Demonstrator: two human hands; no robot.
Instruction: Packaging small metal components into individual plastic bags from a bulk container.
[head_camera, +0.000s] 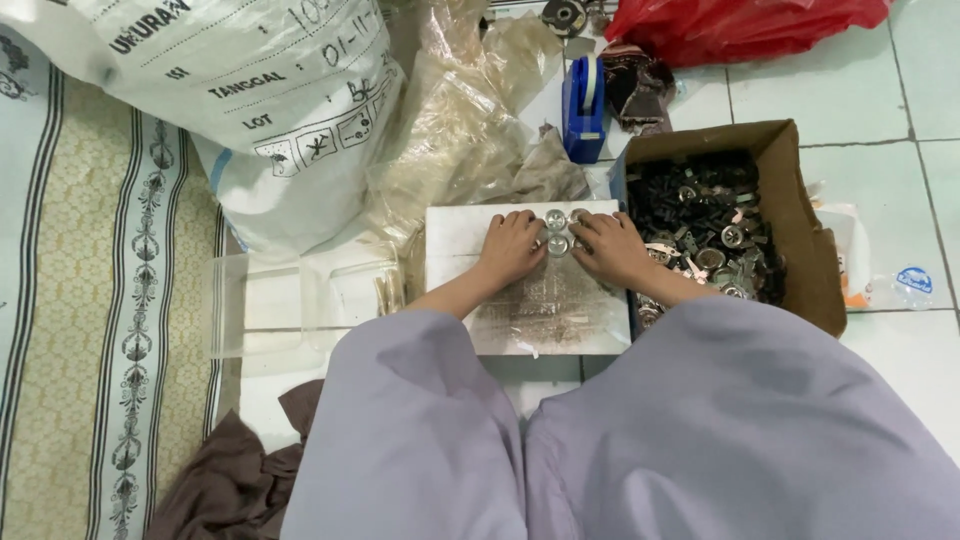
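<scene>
Left hand (510, 245) and right hand (608, 245) pinching round metal caps (556, 230) at board (450, 240) far edge; slip risk, caps rolling off.

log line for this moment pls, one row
left hand on round metal parts | right hand on same parts | parts on white board | cardboard box of dark pieces at right

I see a big white printed sack (250, 90) left of the brown cardboard box (800, 230), a red bag (740, 25) beyond it.
</scene>
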